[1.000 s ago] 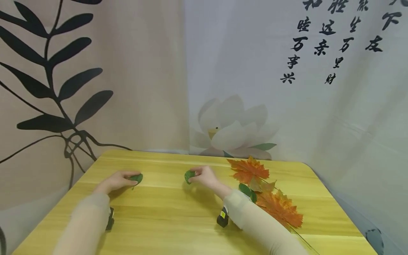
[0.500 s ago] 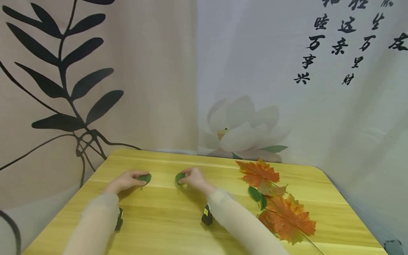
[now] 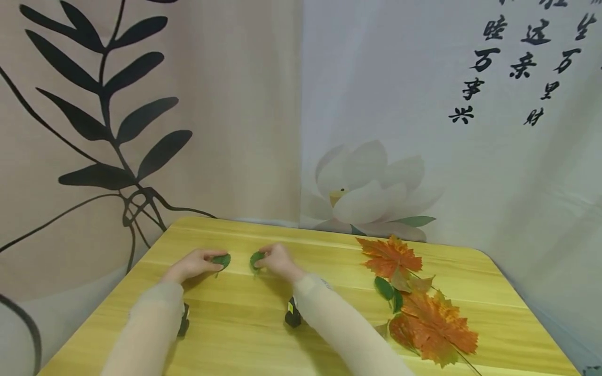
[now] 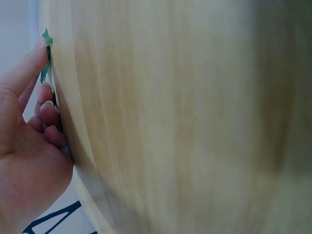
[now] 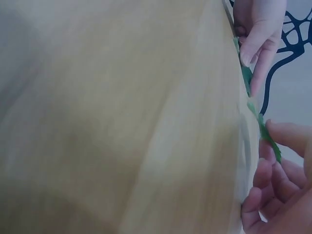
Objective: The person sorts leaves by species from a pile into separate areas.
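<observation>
My left hand (image 3: 195, 264) pinches a small green leaf (image 3: 222, 260) by its edge, over the far left part of the table. Facing it, my right hand (image 3: 278, 261) pinches a second green leaf (image 3: 256, 259) between thumb and fingers. A short gap separates the two leaves in the head view. In the left wrist view the left hand's leaf (image 4: 46, 63) appears edge-on at the thumb tip. The right wrist view shows the right hand's leaf (image 5: 267, 134) edge-on too, with the left hand (image 5: 258, 36) beyond it.
On the right of the yellow wooden table (image 3: 235, 334) lie orange maple leaves (image 3: 432, 326) on stems. Two more green leaves (image 3: 384, 288) lie beside them. A curtain (image 3: 244, 115) printed with plants and writing hangs behind the table.
The right hand has moved left with its leaf, closing the distance to the left hand's leaf. The head view has turned slightly left, so the table appears shifted right.
</observation>
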A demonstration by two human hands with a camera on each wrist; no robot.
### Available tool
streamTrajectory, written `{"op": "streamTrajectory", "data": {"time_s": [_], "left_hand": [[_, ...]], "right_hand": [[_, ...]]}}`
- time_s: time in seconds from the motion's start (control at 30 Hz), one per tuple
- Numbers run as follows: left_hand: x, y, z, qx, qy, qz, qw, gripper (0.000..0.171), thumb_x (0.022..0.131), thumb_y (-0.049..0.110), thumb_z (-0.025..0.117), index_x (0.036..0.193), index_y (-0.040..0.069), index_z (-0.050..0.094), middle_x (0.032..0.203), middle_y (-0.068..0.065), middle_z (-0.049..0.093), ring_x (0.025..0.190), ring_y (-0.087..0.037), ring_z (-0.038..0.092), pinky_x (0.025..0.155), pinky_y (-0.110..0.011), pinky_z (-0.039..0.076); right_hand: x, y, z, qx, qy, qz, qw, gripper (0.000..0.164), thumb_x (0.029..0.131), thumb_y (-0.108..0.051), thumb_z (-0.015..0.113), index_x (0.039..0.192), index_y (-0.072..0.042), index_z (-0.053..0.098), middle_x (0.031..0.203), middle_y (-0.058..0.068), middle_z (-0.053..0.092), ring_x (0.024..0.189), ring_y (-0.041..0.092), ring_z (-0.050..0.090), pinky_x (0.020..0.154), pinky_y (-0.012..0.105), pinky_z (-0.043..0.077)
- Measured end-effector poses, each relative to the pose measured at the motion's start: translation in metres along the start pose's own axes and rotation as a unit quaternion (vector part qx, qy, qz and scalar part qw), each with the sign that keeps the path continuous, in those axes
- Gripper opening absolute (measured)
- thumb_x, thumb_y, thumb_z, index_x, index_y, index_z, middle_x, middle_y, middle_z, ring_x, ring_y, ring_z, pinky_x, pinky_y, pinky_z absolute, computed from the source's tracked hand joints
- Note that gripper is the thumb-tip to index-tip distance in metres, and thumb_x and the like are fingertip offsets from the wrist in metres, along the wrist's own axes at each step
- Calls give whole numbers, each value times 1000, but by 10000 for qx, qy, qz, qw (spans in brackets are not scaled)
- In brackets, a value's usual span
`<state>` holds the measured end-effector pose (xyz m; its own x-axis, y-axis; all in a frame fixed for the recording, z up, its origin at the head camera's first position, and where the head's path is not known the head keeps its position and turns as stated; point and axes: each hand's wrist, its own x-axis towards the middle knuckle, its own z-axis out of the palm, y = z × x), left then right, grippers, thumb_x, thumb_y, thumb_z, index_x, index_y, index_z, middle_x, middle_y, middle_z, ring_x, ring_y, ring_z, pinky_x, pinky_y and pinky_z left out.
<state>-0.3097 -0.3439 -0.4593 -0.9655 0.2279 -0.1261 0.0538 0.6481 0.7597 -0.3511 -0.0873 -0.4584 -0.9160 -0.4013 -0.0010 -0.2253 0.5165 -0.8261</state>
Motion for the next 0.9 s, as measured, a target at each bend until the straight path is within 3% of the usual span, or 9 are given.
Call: {"op": "streamTrajectory", "data": {"time_s": [0.37, 0.57, 0.9], "left_hand": [[-1, 3, -2, -45, -1, -199, 9998, 55, 93, 22, 67, 140, 2, 49, 138, -34, 42, 123, -50, 42, 98, -64, 36], [1, 1, 0, -173, -14, -219, 9996, 54, 93, 20, 67, 140, 3, 49, 142, -34, 38, 127, -54, 35, 101, -66, 32], [2, 2, 0, -167, -4, -210, 9996, 54, 92, 20, 67, 140, 2, 49, 140, -33, 41, 124, -48, 41, 100, -65, 33]], "right_hand": [[3, -17, 20, -188, -57, -113, 9997, 43, 77, -14, 81, 116, 1, 68, 105, 8, 70, 86, 14, 62, 77, 30, 54], [4, -19, 29, -234, -81, -116, 9996, 44, 77, -12, 81, 117, 1, 67, 104, 8, 71, 79, 12, 61, 77, 29, 54], [6, -19, 35, -903, -118, 16, 9958, 41, 80, -17, 79, 118, -5, 68, 111, 4, 70, 87, 12, 64, 80, 29, 54]]}}
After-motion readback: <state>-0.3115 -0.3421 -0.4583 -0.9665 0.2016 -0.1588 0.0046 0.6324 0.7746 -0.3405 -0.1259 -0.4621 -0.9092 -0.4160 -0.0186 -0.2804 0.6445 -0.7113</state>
